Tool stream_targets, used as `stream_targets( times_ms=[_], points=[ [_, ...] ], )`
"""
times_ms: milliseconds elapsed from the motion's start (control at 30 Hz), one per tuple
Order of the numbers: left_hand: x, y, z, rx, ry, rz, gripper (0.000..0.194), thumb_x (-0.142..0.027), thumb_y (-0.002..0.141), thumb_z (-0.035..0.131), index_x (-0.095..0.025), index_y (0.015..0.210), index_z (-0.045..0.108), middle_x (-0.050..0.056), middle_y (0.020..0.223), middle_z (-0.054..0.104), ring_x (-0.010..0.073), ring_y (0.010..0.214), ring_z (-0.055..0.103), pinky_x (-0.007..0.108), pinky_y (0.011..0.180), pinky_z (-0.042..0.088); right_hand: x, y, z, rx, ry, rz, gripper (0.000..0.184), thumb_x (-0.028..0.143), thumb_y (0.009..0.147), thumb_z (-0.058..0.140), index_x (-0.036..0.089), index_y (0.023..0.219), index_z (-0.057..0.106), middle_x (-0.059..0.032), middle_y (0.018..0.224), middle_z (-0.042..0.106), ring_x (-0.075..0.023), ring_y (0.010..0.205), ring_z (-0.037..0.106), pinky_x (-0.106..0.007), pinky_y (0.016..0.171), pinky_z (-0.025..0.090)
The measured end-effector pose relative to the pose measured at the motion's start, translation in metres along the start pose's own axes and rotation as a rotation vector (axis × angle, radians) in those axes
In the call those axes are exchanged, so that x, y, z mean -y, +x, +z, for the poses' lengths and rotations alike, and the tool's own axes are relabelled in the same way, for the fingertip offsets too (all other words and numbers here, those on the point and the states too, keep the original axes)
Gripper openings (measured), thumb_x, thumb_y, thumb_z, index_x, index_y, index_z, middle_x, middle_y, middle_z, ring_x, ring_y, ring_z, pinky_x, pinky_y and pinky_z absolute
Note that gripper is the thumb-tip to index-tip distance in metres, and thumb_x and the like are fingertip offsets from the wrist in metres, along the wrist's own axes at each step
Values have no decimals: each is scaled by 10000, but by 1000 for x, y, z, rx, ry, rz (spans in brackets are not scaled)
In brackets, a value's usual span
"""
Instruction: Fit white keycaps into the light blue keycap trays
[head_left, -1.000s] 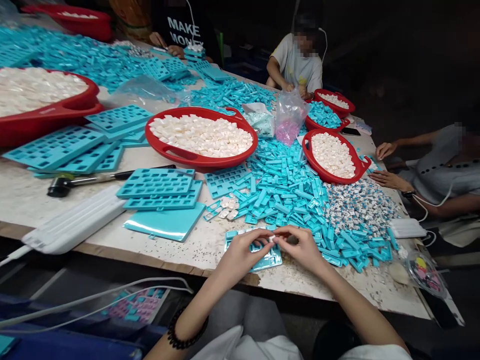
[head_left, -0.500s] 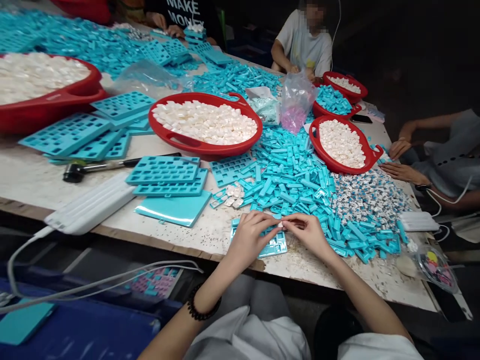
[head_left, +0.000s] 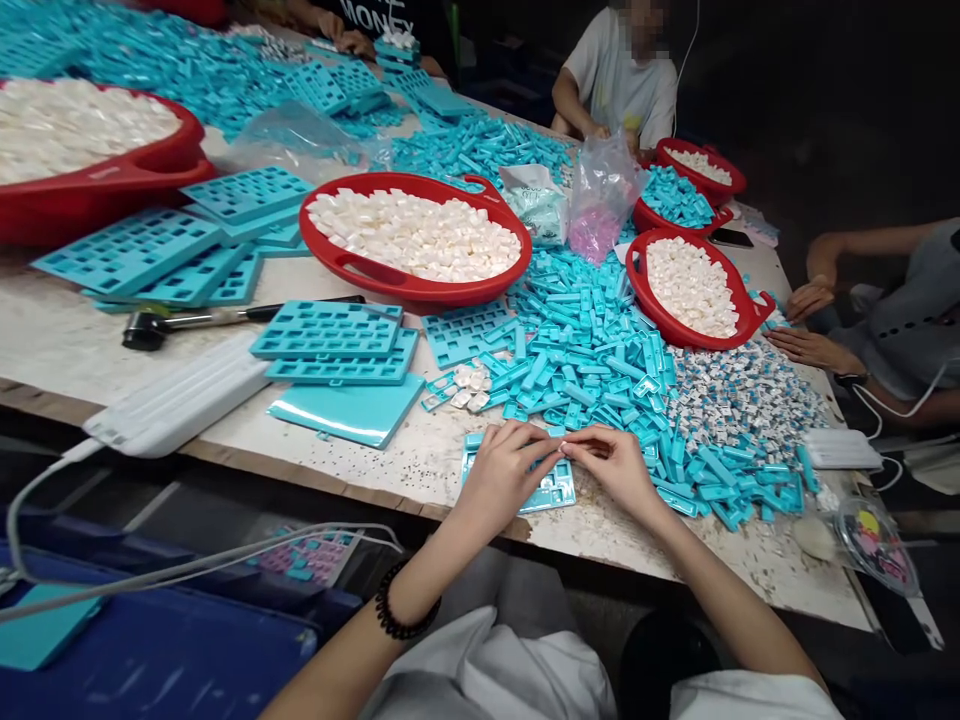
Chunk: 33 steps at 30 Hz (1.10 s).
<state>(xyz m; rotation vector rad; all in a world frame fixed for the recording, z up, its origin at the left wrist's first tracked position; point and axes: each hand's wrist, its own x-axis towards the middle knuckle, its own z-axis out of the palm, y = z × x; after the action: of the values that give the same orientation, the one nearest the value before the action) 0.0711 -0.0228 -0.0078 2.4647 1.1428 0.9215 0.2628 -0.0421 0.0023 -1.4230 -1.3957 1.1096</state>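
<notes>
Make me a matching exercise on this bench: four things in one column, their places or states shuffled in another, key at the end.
Things
1. Gridded turquoise tray
2. Black coiled band
3. Black-headed mallet
4. Middle red basket

Places or states
A. Lying just beyond the long white strip
B. Heaped with white pieces
C. Partly covered by the left hand, at the table's near edge
D. Worn around the left forearm

Right pairs
1-C, 2-D, 3-A, 4-B
</notes>
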Motion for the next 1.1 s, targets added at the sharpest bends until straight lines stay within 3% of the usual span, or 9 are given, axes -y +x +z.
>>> stream_targets(
  times_ms=[100,367,533,733,967,1100],
  points=[
    [-3,0,0,2,58,26,222,-303,1013,527,-214,1016,730,57,971,719,207,919,626,351,769,395,0,0,0,-2,-3,3,267,467,789,767,209,858,787,-72,879,764,-233,794,741,-355,759,614],
    [-4,-5,5,27,151,98,257,-248,1044,433,-193,1099,678,64,958,688,195,878,639,347,779,411,0,4,3,3,135,210,367,534,657,844,195,775,768,-77,796,776,-277,781,757,-393,749,627],
    [-5,-7,6,66,272,170,184,-135,994,496,-154,1120,628,72,916,670,225,851,632,356,741,434,5,18,-4,108,154,297,406,513,555,898,172,703,736,-53,695,750,-226,654,736,-324,629,613],
    [-11,-7,2,181,293,182,261,-83,985,407,-139,1170,582,88,937,640,235,884,621,364,782,498,13,30,-10,202,186,386,438,429,449,949,158,687,700,-21,643,726,-193,625,730,-275,590,609],
    [-13,-6,3,215,314,190,241,-37,958,433,-128,1106,600,93,932,630,246,884,628,361,761,532,10,31,-12,221,159,362,428,440,473,942,156,685,701,-17,634,718,-183,625,725,-282,607,610],
    [-10,-9,6,130,263,203,255,-85,977,439,-104,1177,595,104,934,651,250,868,642,363,743,552,8,25,-8,198,147,331,446,489,495,923,160,695,699,-19,653,724,-182,623,723,-291,625,608]
  ],
)
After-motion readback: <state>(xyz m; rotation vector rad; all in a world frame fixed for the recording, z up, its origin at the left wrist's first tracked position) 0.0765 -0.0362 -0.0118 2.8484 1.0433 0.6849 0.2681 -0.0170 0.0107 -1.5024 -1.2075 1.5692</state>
